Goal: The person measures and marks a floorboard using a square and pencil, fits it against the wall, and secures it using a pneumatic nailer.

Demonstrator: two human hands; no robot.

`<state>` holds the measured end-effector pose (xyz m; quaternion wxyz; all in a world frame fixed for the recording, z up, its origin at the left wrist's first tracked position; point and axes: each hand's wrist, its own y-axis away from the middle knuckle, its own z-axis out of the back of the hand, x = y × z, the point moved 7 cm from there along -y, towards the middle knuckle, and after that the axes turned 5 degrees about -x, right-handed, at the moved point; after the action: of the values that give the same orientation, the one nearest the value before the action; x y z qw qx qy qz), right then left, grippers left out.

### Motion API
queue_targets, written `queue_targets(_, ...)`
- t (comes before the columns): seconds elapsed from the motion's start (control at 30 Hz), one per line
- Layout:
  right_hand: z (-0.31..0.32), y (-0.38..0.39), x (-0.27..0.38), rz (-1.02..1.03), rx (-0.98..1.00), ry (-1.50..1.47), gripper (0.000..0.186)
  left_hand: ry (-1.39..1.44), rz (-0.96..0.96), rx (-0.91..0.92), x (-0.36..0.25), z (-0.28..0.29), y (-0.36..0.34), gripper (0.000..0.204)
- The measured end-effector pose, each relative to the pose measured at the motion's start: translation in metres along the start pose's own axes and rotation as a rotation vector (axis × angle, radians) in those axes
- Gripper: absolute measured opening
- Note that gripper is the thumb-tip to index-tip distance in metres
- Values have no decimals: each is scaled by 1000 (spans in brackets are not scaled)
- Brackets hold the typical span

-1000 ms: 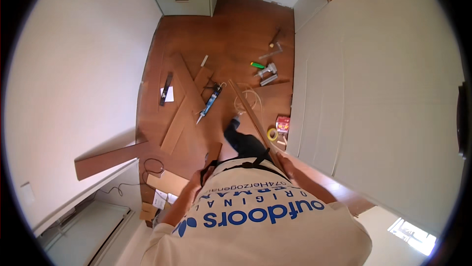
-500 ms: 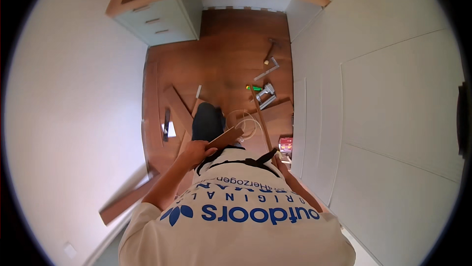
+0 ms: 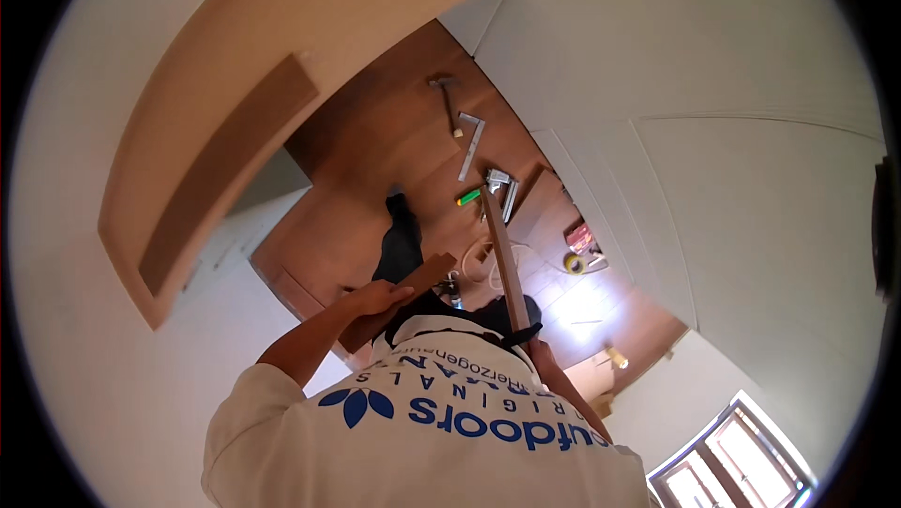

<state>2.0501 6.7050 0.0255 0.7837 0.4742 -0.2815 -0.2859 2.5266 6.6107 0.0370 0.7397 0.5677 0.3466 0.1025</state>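
Note:
My left hand (image 3: 377, 298) is closed around a short brown wooden board (image 3: 424, 275), which slants across in front of my left leg. At my right side, my right hand (image 3: 540, 352) grips the near end of a long, narrow wooden strip (image 3: 503, 259); my shirt and a dark strap partly hide its fingers. The strip's far end reaches beside a green-handled tool (image 3: 468, 197) and a silver nail gun (image 3: 497, 180) on the floor.
A metal square (image 3: 474, 146) and a hammer (image 3: 449, 103) lie farther off on the wooden floor. A coiled pale hose (image 3: 478, 262) is near my legs. Yellow tape (image 3: 573, 264) lies by the white right wall. Another plank (image 3: 230, 170) rests on the desk top (image 3: 169, 147) at left.
My view and body have turned to the right, bringing a window into sight at lower right. Both hands keep their wooden pieces, and one leg now stretches forward.

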Motion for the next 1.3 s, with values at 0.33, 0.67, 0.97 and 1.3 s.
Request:
queue_targets(0.33,-39,-2,113,30,-314,93,61,71,129,44,14,134,61,57)
queue_targets(0.67,-23,-480,134,303,-552,330,55,-333,-136,-589,13,343,-331,60)
queue_targets(0.97,-34,-729,216,393,-687,299,54,-314,-250,-800,170,464,-494,49)
queue_targets(1.3,-57,-785,169,393,-647,340,58,-62,-180,-940,311,425,-474,51)
